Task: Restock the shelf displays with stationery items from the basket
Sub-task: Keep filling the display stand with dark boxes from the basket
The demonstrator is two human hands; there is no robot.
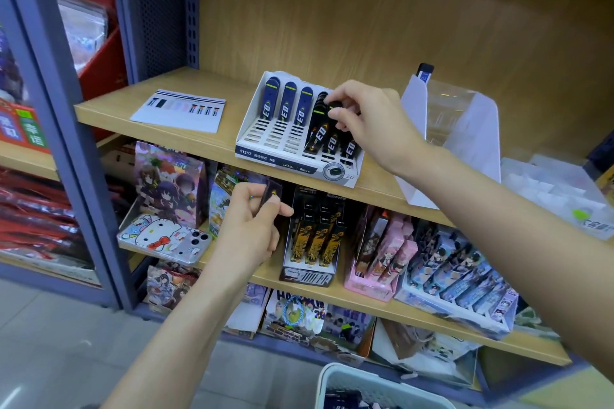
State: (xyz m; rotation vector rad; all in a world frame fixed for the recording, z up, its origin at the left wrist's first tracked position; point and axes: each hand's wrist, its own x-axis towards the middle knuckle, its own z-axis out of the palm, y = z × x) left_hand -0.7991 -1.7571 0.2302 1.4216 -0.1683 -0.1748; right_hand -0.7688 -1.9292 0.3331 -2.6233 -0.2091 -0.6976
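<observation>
Lead cases: slim, round-topped. Three blue ones (pixel 287 104) stand upright in the back-left slots of the white display box (pixel 265 154); black ones (pixel 324 138) fill the right columns. The box sits on the upper wooden shelf (pixel 109 106). Right hand (pixel 365 119) pinches a black case (pixel 334 105) over the right columns. Left hand (pixel 252 226) grips another dark case (pixel 271 191) below the shelf edge. Leaflet (pixel 179 109) lies flat left of the box. Clear plastic stand (pixel 461 123) is just right of it, behind the right wrist. White basket (pixel 345 378) at the bottom edge.
</observation>
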